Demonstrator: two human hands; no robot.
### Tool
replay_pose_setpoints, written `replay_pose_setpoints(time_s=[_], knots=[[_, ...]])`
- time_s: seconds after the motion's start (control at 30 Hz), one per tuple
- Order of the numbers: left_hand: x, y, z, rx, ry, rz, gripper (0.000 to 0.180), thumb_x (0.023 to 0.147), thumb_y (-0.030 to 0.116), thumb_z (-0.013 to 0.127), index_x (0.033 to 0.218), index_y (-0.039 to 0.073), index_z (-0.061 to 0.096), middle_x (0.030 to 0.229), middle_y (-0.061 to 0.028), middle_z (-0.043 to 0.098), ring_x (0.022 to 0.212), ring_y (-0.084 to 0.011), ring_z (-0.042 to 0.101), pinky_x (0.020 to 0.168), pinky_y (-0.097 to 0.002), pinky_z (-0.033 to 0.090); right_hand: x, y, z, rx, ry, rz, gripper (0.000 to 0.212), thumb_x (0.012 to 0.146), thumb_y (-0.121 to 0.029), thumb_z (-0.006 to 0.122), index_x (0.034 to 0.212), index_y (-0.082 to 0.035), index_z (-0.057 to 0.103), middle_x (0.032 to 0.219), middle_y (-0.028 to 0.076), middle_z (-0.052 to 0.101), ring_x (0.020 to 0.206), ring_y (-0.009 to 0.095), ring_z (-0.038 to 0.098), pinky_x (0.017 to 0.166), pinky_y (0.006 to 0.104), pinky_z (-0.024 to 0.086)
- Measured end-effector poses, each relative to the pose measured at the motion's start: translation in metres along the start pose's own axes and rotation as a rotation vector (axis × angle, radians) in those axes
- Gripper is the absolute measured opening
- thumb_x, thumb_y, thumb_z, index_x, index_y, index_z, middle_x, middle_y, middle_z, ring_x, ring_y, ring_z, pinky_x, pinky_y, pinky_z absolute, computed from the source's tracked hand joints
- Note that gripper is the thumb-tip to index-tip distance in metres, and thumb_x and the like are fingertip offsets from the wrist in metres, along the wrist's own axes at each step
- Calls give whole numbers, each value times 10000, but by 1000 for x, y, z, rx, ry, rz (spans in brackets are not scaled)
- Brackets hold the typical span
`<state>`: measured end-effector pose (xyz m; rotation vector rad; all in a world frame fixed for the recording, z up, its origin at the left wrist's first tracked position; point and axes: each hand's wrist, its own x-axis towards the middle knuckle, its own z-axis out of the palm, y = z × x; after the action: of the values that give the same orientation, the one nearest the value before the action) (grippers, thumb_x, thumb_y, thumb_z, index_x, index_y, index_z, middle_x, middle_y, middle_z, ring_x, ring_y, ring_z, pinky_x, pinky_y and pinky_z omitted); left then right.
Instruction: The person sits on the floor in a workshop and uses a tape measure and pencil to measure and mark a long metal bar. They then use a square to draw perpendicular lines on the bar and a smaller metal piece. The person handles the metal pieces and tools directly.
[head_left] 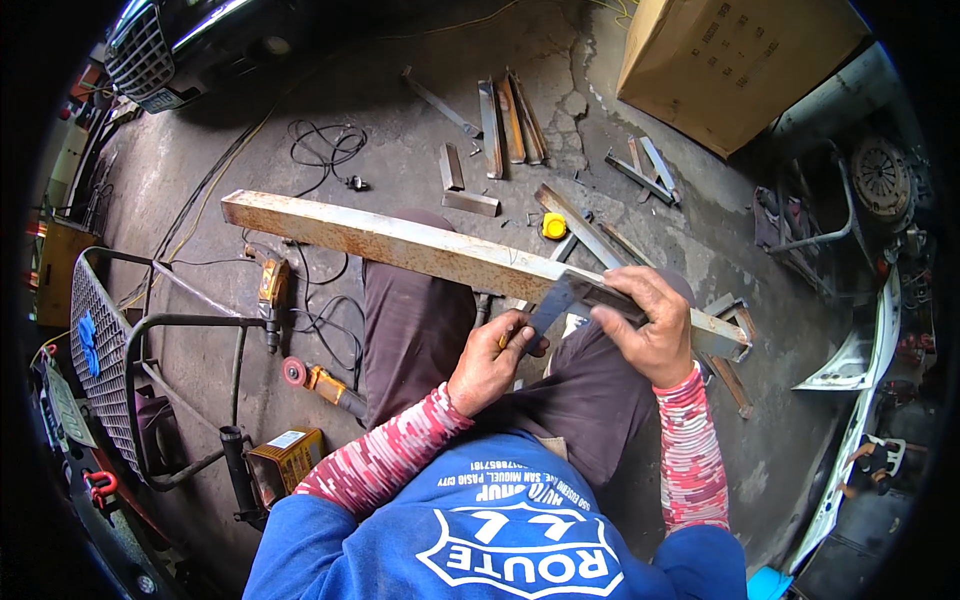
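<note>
A long rust-spotted square steel tube [400,240] lies across my knees, sloping down to the right. A dark metal square [553,302] sits over the tube right of its middle, one leg crossing the tube and the other running along it. My left hand [485,368] is closed, pinching the lower end of the crossing leg. A small yellow stick, perhaps a pencil [505,340], shows between its fingers. My right hand [658,325] wraps round the tube, its thumb by the square; the palm side is partly hidden.
Cut steel pieces [490,128] and a yellow tape measure [554,226] lie ahead on concrete. At left are a drill [272,295], an angle grinder [325,383], cords and a metal frame [190,320]. A cardboard box [735,70] stands far right; a car [190,45] far left.
</note>
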<state>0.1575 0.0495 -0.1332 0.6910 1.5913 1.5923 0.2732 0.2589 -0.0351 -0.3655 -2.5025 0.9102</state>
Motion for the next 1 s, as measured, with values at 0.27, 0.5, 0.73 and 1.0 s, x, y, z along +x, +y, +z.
replay_pose_setpoints(time_s=[0.27, 0.5, 0.73, 1.0], knots=[[-4, 5, 0, -63, 122, -21, 120, 1097, 37, 567, 1110, -42, 656, 992, -120, 755, 951, -165, 716, 862, -313, 556, 22, -7, 19, -125, 16, -114, 194, 893, -156, 813, 1004, -45, 700, 943, 137, 739, 856, 371, 711, 767, 466, 543], [-14, 11, -4, 82, 365, 37, 256, 1097, 65, 564, 1313, -54, 635, 1178, -198, 742, 1116, -229, 710, 954, -340, 539, 45, -24, 48, -42, -92, 8, 205, 942, -194, 785, 1010, -44, 664, 890, 160, 727, 831, 397, 716, 708, 471, 541], [-2, 21, -16, -218, 357, 41, 250, 1119, 104, 564, 1290, -69, 618, 1124, -139, 715, 1049, -156, 642, 931, -329, 529, 38, -18, 50, -21, -54, -2, 174, 918, -124, 807, 1009, -22, 699, 1027, 154, 802, 932, 333, 791, 810, 394, 606], [10, 25, 2, -694, 164, -123, 254, 1151, 180, 542, 1228, -55, 598, 1131, -132, 727, 985, -192, 749, 875, -317, 627, 29, -8, 35, 14, -16, -3, 185, 881, -112, 834, 996, -28, 715, 975, 138, 796, 907, 341, 784, 787, 399, 607]])
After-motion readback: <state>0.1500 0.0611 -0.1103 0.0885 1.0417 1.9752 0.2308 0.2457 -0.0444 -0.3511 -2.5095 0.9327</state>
